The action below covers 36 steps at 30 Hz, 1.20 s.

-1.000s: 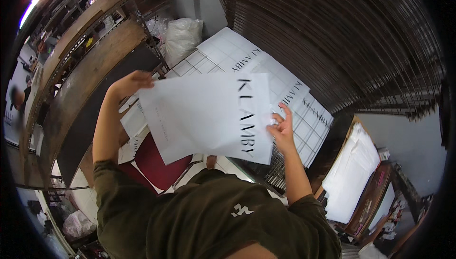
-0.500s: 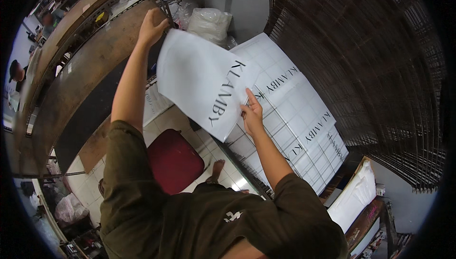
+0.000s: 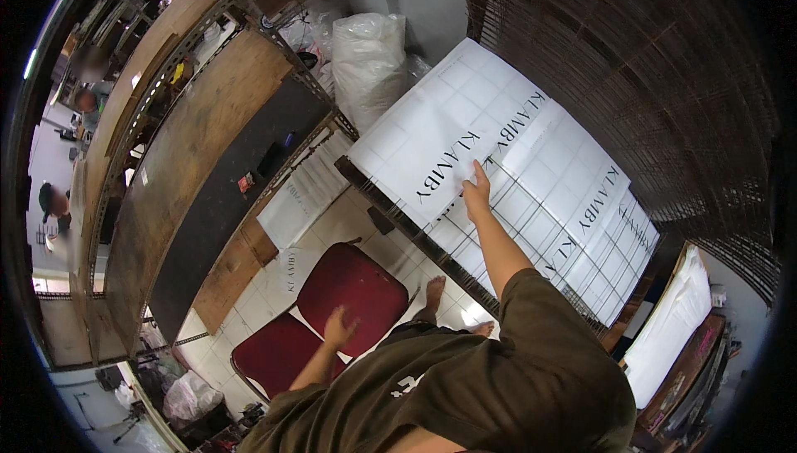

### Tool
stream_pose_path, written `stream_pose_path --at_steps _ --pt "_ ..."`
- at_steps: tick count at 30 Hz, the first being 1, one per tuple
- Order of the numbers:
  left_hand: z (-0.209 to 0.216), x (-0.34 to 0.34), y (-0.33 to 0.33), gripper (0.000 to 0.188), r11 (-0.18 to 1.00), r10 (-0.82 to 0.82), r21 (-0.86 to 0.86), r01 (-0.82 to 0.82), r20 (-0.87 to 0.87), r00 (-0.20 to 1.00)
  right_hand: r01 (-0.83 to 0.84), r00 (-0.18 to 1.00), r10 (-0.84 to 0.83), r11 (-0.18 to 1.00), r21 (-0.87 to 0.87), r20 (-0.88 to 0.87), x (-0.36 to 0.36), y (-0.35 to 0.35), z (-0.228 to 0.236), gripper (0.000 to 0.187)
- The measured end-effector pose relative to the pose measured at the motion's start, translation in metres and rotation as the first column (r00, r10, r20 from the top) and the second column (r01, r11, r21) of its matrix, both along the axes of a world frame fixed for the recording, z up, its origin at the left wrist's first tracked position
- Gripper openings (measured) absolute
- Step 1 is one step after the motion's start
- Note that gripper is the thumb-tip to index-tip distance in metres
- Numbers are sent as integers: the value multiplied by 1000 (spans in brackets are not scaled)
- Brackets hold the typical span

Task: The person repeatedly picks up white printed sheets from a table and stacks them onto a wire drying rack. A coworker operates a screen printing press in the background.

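A white sheet with black lettering (image 3: 407, 150) lies flat across the far left of a wire drying rack (image 3: 465, 258). At the near right edge of this sheet is my right hand (image 3: 476, 195), index finger stretched along it and thumb lower down, the edge pinched between them. Other lettered white sheets (image 3: 581, 179) cover the rack to the right, partly overlapping. My left hand (image 3: 338, 330) is low over a red chair (image 3: 353, 295), away from the rack. It is slightly blurred, with its fingers apart and nothing seen in it.
Tall stacked wire racks (image 3: 631, 54) rise on the right. On the left stand long wooden shelves (image 3: 207, 112) with a black strip (image 3: 216, 212). A white plastic sack (image 3: 365, 63) stands behind the rack. White material (image 3: 668, 320) lies at the right. People (image 3: 56, 204) are at the far left.
The sheet was held raised between both hands and now lies on the rack. My left hand has let go and dropped back toward the chair; my right hand stays at the sheet's edge.
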State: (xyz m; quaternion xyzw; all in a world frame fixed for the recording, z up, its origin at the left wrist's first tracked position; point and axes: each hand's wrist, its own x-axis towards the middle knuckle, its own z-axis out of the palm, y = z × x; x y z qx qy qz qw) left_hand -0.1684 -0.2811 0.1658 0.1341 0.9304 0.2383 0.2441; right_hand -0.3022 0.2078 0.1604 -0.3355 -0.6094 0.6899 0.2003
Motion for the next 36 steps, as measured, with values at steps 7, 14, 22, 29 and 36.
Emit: stream_pose_path --at_steps 7,14,22,29,36 --pt "8 96 -71 49 943 332 -224 -246 575 748 64 985 -73 996 68 154 39 0 -25 61" --pt "-42 44 -59 42 655 536 232 -720 529 658 112 965 -146 980 162 219 55 1 -54 51" --pt "28 -5 21 44 900 353 65 -430 470 809 125 948 -189 961 248 256 66 -6 -31 52" --pt "-3 2 -18 44 865 418 56 -498 467 779 99 949 -148 978 183 279 69 -2 -58 52" --pt "-20 17 -37 44 805 443 110 -583 543 714 82 945 -199 912 401 261 69 -6 -79 54"
